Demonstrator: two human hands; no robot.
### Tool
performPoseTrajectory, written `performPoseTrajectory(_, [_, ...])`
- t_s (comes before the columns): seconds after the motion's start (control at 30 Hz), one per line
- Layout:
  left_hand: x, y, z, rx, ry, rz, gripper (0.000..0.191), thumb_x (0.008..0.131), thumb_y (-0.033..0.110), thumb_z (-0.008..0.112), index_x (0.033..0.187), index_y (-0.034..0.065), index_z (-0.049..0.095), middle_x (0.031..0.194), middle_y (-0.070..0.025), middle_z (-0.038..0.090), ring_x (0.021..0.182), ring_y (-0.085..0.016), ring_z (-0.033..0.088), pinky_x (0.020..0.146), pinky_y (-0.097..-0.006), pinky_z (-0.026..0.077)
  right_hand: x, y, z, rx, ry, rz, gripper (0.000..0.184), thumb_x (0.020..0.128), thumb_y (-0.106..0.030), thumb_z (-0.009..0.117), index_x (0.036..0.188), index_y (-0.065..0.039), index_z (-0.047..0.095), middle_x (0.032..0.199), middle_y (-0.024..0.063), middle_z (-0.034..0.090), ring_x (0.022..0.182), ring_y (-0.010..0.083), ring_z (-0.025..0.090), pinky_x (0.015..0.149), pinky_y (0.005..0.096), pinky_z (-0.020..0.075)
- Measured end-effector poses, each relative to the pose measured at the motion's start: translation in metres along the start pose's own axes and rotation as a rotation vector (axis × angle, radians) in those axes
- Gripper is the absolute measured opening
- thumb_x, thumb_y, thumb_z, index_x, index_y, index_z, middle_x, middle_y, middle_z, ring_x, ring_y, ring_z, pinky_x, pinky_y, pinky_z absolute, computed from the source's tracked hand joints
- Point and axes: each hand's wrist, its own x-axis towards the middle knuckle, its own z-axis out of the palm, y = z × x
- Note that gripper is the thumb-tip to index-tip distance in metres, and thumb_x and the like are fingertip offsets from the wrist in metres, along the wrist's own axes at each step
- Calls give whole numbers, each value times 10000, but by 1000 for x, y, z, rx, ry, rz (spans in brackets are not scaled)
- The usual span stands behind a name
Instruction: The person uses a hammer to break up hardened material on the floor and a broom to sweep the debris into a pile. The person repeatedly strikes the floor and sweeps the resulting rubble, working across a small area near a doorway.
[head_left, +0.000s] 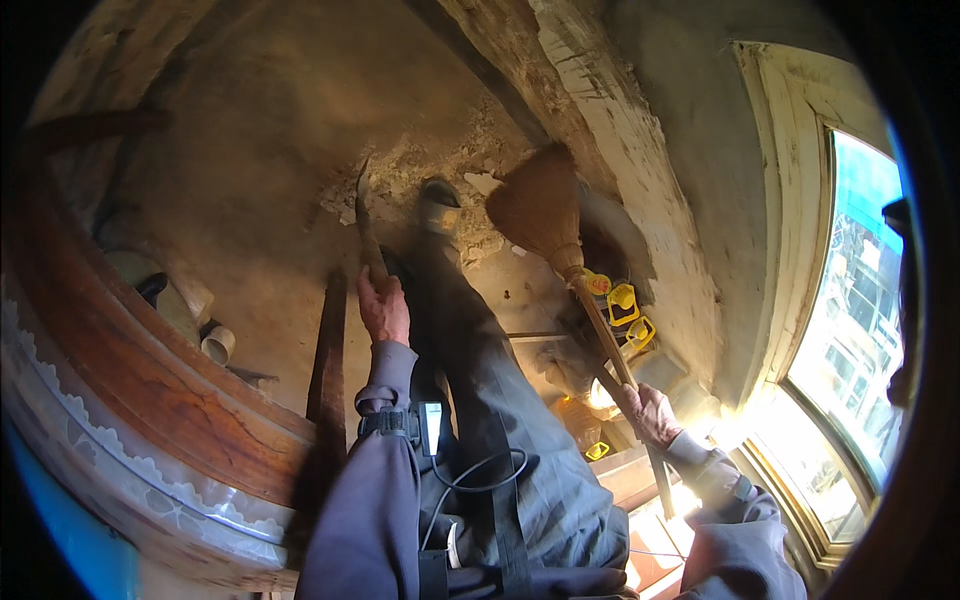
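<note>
My right hand (652, 416) is wrapped around the wooden handle of a straw broom (536, 202). The broom's fanned head points away from me, close to the foot of the wall. My left hand (385, 304) grips a long, narrow, slightly curved tool (365, 206); its exact kind is unclear. The far tip of this tool is over broken plaster debris (405, 169) on the dusty floor. Between the two hands, my shoe (439, 202) stands among the crumbs and flakes.
On the left is a wooden table (172, 375) with a clear, lace-edged cover (150, 480) and a dark leg (328, 360). Bottles with yellow handled caps (624, 301) stand by the peeling wall (622, 127). A bright window (847, 300) is at right. Haze veils the floor.
</note>
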Motion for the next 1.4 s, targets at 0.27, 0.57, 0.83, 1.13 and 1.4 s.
performPoseTrajectory(0.27, [13,-4,-15,64,-48,-15,555,876,178,589,1368,-15,421,1180,-212,602,1037,-300,597,931,-358,447,13,11,9,-202,-35,-175,444,955,-394,527,868,37,583,732,303,598,736,488,611,605,528,476])
performPoseTrajectory(0.57, [29,-1,-44,89,-1,-9,563,855,126,616,1381,82,418,906,-91,611,696,-157,537,604,-288,445,73,18,9,-138,-50,-364,266,927,-269,535,899,-5,548,794,284,590,721,470,603,595,509,490])
performPoseTrajectory(0.83, [23,12,-48,183,-47,-77,552,869,150,614,1382,117,413,767,-33,539,547,-77,407,457,-235,323,84,10,17,-73,-347,-230,180,910,-176,506,898,4,514,827,241,522,701,386,590,589,476,488])
performPoseTrajectory(1.13, [53,-28,-41,503,-22,337,540,863,183,603,1337,-15,439,1017,-189,631,894,-282,608,820,-376,479,104,45,55,-330,-107,-727,190,921,-186,494,888,0,513,830,253,542,776,395,575,650,486,453])
performPoseTrajectory(1.4, [70,1,-10,615,4,415,514,837,187,519,1317,9,467,1125,-253,641,1062,-394,613,900,-425,471,122,56,59,-437,-86,-770,130,818,-140,574,805,-16,538,763,186,520,744,349,549,604,425,456])
